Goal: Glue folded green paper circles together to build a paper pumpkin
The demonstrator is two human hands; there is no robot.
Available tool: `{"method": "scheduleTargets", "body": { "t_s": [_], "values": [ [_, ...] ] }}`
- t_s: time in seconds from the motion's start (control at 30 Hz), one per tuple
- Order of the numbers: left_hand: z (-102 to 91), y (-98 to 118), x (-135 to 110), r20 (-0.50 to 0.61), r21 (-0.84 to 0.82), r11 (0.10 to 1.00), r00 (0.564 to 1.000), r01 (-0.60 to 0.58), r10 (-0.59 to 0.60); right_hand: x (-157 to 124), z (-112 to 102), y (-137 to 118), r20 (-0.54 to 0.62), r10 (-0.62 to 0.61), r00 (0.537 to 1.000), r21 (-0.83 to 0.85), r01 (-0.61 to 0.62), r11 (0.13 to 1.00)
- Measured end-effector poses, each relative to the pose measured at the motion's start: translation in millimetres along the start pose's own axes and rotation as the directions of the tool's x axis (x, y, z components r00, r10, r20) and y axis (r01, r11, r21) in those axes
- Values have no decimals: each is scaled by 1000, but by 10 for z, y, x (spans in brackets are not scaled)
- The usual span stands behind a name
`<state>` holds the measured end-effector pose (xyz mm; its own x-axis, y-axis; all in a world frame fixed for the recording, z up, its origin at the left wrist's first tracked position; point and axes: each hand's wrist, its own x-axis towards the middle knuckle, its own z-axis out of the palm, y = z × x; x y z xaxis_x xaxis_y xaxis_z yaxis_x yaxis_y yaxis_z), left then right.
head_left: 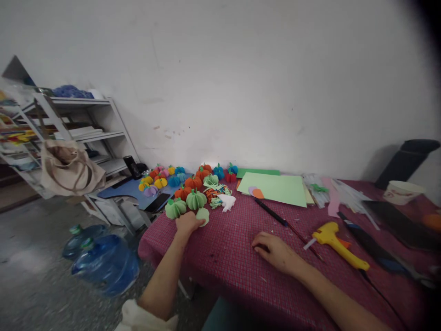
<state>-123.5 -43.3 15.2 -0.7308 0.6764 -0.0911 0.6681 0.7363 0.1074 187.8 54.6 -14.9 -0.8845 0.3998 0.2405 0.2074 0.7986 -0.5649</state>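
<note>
My left hand (pixel 188 223) is at the table's left side, its thumb and fingers closed on the edge of a pale green paper circle (pixel 203 216). Just beyond it stand two light green paper pumpkins (pixel 196 199), with orange paper pumpkins (pixel 193 182) behind them. My right hand (pixel 272 248) rests on the tablecloth, empty, with fingers loosely bent and the thumb apart. A black pen-like tool (pixel 270 212) with a thin dark red shaft lies beyond it. A yellow glue gun (pixel 332 236) lies to its right.
Paper scraps (pixel 215 195) and a crumpled white tissue (pixel 227 202) lie mid-left. Green paper sheets (pixel 275 187) are at the back. A blue table (pixel 120 192) holds more coloured paper pumpkins. Large water bottles (pixel 106 264) stand on the floor at left; a paper bowl (pixel 403 192) is at right.
</note>
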Motion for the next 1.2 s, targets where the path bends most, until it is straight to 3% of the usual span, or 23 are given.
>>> {"method": "scheduleTargets", "body": {
  "t_s": [0.17,0.37,0.6,0.73,0.87,0.9,0.97,1.03,1.1,1.17,1.2],
  "values": [
    [-7,13,85,80,-84,996,997,12,-5,7,15,35,-13,-9,1000,9,9,1000],
    [-28,-82,15,124,-253,966,989,-49,83,6,5,12,-29,-10,1000,10,10,1000],
    [-41,-207,-413,-21,-486,857,982,-173,186,-6,5,4,-45,-3,999,68,6,998],
    [29,0,-636,-110,-635,722,957,-276,269,22,82,14,-106,140,985,362,-93,928],
    [109,407,-775,-144,-794,506,912,-338,384,112,117,-72,-87,238,967,469,-170,866],
    [127,517,-806,-144,-826,449,899,-340,414,142,106,-104,-70,254,965,524,-181,832],
    [155,720,-864,-135,-878,347,867,-329,479,202,59,-163,-28,287,957,712,-183,678],
    [162,882,-909,-111,-920,266,841,-289,529,254,-9,-200,-35,320,947,782,-174,598],
    [141,995,-929,-64,-959,190,810,-212,583,291,-81,-205,-65,346,936,773,-172,611],
    [93,1064,-919,5,-990,109,743,-91,670,315,-146,-187,-79,353,932,755,-175,632],
    [63,1086,-903,42,-997,73,688,-16,725,324,-174,-176,-83,352,932,748,-175,640]
  ]
}}
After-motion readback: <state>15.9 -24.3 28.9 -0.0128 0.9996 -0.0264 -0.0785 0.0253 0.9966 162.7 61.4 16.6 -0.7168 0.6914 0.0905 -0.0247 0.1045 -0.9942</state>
